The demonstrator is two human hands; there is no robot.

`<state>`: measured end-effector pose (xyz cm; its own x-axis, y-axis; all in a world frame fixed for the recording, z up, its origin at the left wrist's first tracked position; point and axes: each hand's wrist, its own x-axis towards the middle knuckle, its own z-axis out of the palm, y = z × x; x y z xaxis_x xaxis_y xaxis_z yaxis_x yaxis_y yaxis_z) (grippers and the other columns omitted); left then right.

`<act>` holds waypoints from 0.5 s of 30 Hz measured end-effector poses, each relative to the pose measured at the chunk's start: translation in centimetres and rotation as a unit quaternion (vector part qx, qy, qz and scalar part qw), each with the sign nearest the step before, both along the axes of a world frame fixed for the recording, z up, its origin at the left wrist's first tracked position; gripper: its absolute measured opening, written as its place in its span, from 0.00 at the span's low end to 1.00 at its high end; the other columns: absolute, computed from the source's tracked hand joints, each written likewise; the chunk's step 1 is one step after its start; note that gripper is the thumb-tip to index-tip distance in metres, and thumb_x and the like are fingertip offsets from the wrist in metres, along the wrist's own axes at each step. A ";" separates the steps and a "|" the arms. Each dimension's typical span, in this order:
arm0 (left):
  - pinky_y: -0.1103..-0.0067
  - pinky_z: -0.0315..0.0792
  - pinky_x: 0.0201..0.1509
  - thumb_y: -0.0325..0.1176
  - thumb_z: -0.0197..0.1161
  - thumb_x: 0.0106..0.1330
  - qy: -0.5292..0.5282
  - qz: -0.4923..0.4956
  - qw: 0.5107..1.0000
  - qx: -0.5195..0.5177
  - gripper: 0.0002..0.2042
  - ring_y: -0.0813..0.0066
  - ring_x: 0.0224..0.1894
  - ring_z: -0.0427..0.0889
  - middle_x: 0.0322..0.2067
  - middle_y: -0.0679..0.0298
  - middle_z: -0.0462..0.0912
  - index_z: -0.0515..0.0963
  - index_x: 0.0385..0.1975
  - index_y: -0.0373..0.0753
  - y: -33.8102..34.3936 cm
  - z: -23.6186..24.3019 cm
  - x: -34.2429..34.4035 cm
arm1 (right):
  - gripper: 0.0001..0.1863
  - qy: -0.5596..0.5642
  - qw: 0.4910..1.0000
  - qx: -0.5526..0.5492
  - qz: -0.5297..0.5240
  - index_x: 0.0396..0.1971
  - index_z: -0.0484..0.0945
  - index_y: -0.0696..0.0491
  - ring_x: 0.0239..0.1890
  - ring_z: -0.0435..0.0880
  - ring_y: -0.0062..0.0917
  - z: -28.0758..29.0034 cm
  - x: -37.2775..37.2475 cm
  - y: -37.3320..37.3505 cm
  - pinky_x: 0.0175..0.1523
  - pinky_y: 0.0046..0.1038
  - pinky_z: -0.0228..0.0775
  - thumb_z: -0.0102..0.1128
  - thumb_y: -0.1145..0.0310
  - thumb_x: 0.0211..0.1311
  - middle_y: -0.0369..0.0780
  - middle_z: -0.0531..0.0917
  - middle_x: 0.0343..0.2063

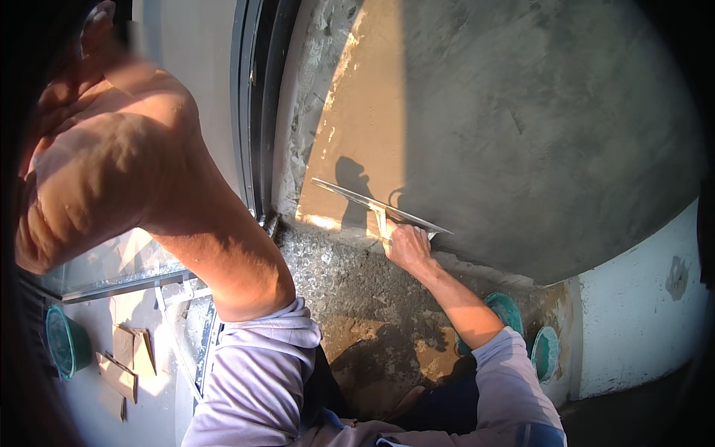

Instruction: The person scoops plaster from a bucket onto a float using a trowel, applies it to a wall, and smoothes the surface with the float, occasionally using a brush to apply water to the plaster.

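My right hand [409,246] is closed round the handle of a plastering trowel [361,198]. The trowel's long, thin metal blade lies edge-on along the low part of a grey plastered wall [506,134], and its shadow falls there. My left hand [93,167] is raised very close at the upper left, its palm side partly sunlit. One finger is stretched up, apart from the others; the rest run into the dark rim and are partly hidden. I see nothing held in that hand.
A dark window or door frame [257,112] borders the plaster on the left. Green buckets [68,341] stand at the lower left and lower right, beside a white wall [640,298]. Cardboard pieces [132,350] lie on the floor; rough, stained ground [328,283] runs below the plaster.
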<state>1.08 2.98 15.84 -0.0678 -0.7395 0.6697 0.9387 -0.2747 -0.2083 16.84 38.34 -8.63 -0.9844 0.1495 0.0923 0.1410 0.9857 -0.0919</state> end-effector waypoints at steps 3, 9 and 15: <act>0.59 0.81 0.52 0.54 0.53 0.71 -0.008 0.014 1.000 0.013 0.27 0.51 0.47 0.86 0.44 0.42 0.85 0.80 0.46 0.30 -0.5 0.9 0.2 | 0.16 0.012 0.999 -0.022 -0.029 0.45 0.82 0.52 0.37 0.87 0.51 1.8 -1.8 -0.1 0.43 0.50 0.77 0.68 0.72 0.55 0.52 0.86 0.30; 0.62 0.81 0.47 0.59 0.56 0.68 0.081 0.005 0.994 -0.075 0.32 0.48 0.46 0.87 0.46 0.42 0.84 0.78 0.52 0.30 -1.2 1.4 0.8 | 0.09 0.067 0.998 0.010 -0.016 0.37 0.81 0.55 0.37 0.86 0.51 12.0 -2.4 -0.7 0.44 0.50 0.77 0.64 0.72 0.55 0.51 0.86 0.28; 0.66 0.79 0.46 0.58 0.56 0.68 0.034 -0.104 0.992 -0.064 0.29 0.53 0.45 0.86 0.44 0.46 0.85 0.80 0.51 0.34 -1.7 1.2 -0.4 | 0.06 0.318 0.947 0.020 -0.035 0.29 0.78 0.60 0.28 0.83 0.45 24.8 -1.8 0.5 0.38 0.39 0.73 0.60 0.72 0.53 0.50 0.82 0.23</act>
